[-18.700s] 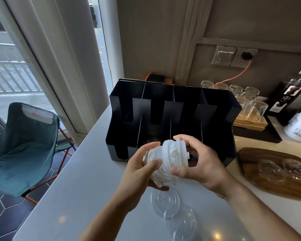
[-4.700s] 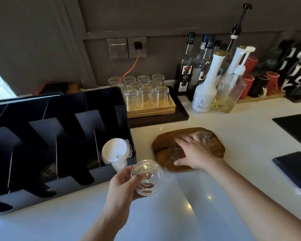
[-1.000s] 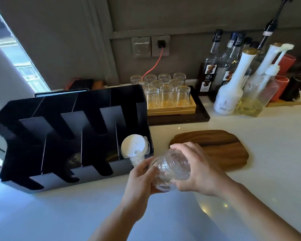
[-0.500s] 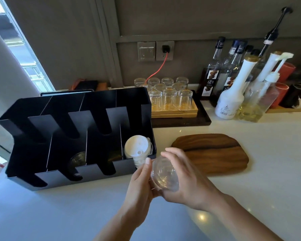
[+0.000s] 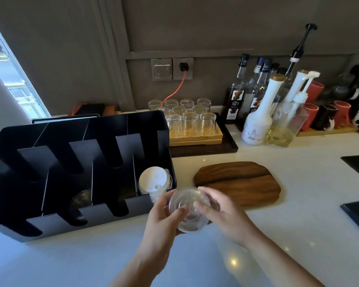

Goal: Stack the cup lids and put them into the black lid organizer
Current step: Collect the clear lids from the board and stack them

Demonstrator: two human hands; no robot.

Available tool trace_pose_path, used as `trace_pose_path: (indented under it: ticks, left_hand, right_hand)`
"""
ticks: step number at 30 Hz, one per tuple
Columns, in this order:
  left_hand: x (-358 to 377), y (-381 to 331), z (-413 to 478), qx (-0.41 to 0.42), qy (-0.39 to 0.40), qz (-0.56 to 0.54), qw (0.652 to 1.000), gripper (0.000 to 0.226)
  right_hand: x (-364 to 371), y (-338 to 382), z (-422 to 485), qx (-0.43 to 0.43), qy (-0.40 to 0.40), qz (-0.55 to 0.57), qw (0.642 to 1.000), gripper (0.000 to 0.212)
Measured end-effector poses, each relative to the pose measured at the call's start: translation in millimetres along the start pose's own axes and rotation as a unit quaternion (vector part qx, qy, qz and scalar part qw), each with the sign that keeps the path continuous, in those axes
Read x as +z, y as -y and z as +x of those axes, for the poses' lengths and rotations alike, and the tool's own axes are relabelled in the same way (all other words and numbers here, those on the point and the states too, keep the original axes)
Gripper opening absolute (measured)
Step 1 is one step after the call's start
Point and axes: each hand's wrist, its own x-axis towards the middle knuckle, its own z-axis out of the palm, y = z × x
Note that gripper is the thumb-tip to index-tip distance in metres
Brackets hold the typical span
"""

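Clear lids (image 5: 188, 210) that lay on the wooden board (image 5: 238, 183) seconds ago are now gathered into one stack; the board is bare. Left hand (image 5: 161, 221) and right hand (image 5: 223, 213) both curl round the stack, thumbs pressed on its near face, which has turned towards the camera over the last second, above the table (image 5: 91, 264) just in front of the organizer (image 5: 50, 223). White lids (image 5: 153, 180) already sit in its right-end slot and something clear shows in a slot further left, so stacking looks done and likely only slotting this stack in remains.
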Motion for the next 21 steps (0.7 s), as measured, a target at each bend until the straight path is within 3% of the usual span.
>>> trace_pose_path:
  ticks: [5,8,10,13,15,18,21]
  left_hand:
    - [3.1,-2.6,-6.4,-0.02,0.013,0.009,1.0,0.035]
    - [-4.0,-7.2,-7.9,-0.03,0.022,0.028,0.999,0.041]
    - [-11.6,-10.9,-7.6,-0.038,0.035,0.046,0.998,0.034]
    - [-17.6,-15.1,-10.5,-0.044,0.064,0.073,0.994,0.027]
    - [-18.1,-15.8,-13.1,-0.026,0.039,0.081,0.996,0.023]
    - [-19.0,-15.6,-17.6,-0.015,-0.015,0.059,0.998,0.022]
    - [-24.1,-16.3,-24.7,-0.003,-0.059,0.043,0.997,0.021]
  right_hand:
    - [12.1,-0.3,-4.2,0.004,-0.056,0.047,0.997,0.037]
    - [6.1,4.2,-4.1,0.007,-0.043,0.08,0.996,0.032]
    - [-0.2,8.2,-4.8,0.005,-0.012,0.092,0.996,0.034]
    - [-5.5,11.3,-5.5,-0.004,0.026,0.087,0.996,0.039]
    - [-4.3,13.0,-5.5,-0.011,0.027,0.075,0.997,0.047]
    - [0.1,17.4,-9.3,-0.034,0.013,0.017,0.999,0.07]
    - [5.5,28.4,-18.4,-0.119,0.041,-0.111,0.986,0.098]
